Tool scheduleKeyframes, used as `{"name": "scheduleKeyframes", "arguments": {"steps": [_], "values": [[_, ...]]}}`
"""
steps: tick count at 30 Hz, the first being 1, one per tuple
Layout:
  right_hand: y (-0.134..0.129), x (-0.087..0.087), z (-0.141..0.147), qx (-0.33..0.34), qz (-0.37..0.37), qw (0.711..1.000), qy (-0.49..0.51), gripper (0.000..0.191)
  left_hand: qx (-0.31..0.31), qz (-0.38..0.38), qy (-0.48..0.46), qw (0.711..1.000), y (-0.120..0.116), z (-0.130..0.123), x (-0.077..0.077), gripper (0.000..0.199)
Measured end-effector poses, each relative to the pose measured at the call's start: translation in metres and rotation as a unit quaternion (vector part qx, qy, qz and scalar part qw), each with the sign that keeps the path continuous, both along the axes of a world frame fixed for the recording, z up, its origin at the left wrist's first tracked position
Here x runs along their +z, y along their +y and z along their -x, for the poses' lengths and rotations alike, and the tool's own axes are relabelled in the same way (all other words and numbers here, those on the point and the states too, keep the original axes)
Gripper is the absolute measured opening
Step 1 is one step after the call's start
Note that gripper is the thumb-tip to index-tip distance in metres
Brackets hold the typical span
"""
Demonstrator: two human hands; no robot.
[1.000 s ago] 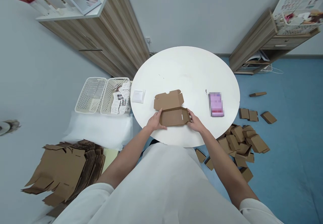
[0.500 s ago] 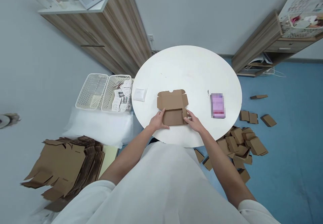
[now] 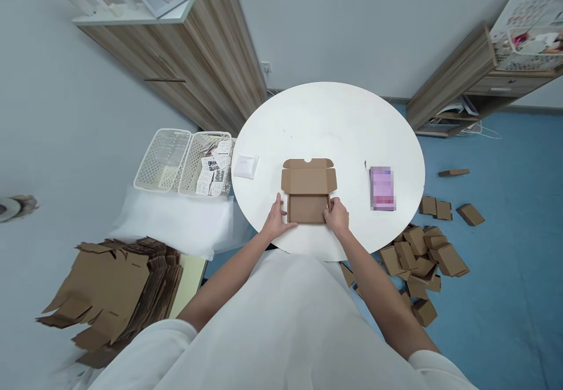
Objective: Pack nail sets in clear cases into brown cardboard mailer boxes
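A small brown cardboard box point(image 3: 308, 208) lies on the white round table point(image 3: 334, 114) in front of me, its lid standing back with side flaps and a notched front flap spread. My left hand point(image 3: 276, 221) rests at the box's left side, thumb along the front edge and fingers apart. On the opposite side, my right hand point(image 3: 338, 215) is closed around the right wall, with the thumb inside the box and the fingers outside. Both side walls stand upright.
A purple pack point(image 3: 382, 188) lies at the table's right, a small white packet point(image 3: 246, 166) at its left. White baskets point(image 3: 162, 161) stand left, above a stack of flat cardboard blanks point(image 3: 105, 290). Several folded boxes point(image 3: 422, 255) cover the floor at right.
The right side flap of the box has been folded down inside, and my right hand has closed on that wall. The box has turned slightly straighter and shifted right.
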State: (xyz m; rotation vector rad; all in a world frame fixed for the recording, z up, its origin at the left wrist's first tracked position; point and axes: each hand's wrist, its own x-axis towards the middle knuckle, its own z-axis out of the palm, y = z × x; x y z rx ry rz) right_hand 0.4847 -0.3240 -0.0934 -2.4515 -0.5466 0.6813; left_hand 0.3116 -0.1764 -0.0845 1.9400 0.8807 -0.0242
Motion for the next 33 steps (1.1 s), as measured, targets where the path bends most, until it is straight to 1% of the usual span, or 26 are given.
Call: {"name": "scheduleKeyframes", "arguments": {"steps": [3,5,7,12,16,21,23,26,28,29,31,33], "values": [[-0.001,0.004,0.003,-0.026,0.004,1.000,0.003,0.031,0.042,0.036,-0.001,0.998,-0.004,0.001,-0.006,0.093],[-0.004,0.007,0.005,-0.032,-0.004,0.999,0.015,0.039,0.041,0.057,-0.006,0.998,-0.005,-0.003,-0.007,0.077],[-0.007,0.008,0.007,-0.034,-0.019,0.999,0.033,0.047,0.029,0.059,-0.014,0.998,-0.006,-0.008,-0.005,0.070],[-0.014,0.005,0.008,-0.053,-0.064,0.995,0.057,0.051,0.006,0.042,-0.008,0.999,-0.007,-0.019,-0.001,0.070],[-0.014,0.003,0.006,-0.055,-0.058,0.994,0.076,0.053,-0.007,0.032,0.001,0.999,-0.006,-0.021,0.000,0.071],[-0.014,0.007,0.008,-0.058,-0.055,0.993,0.088,0.058,-0.014,0.039,0.003,0.999,-0.006,-0.020,-0.001,0.077],[-0.015,0.010,0.011,-0.066,-0.064,0.994,0.057,0.060,-0.007,0.042,0.005,0.999,-0.006,-0.017,-0.001,0.083],[-0.013,0.020,0.019,-0.082,-0.084,0.992,-0.053,0.060,0.002,0.048,0.001,0.999,0.000,-0.011,0.000,0.086],[-0.006,0.032,0.028,-0.082,-0.095,0.984,-0.128,0.059,0.023,0.045,-0.010,0.999,0.010,-0.005,0.002,0.080],[0.001,0.038,0.032,-0.074,-0.099,0.981,-0.152,0.058,0.044,0.041,-0.014,0.998,0.017,-0.002,0.003,0.077],[0.020,0.051,0.042,-0.034,-0.111,0.978,-0.172,0.056,0.106,0.035,-0.015,0.994,0.035,0.004,0.004,0.069],[0.047,0.062,0.051,0.031,-0.129,0.979,-0.156,0.051,0.179,0.042,-0.005,0.983,0.057,0.011,0.003,0.063]]}}
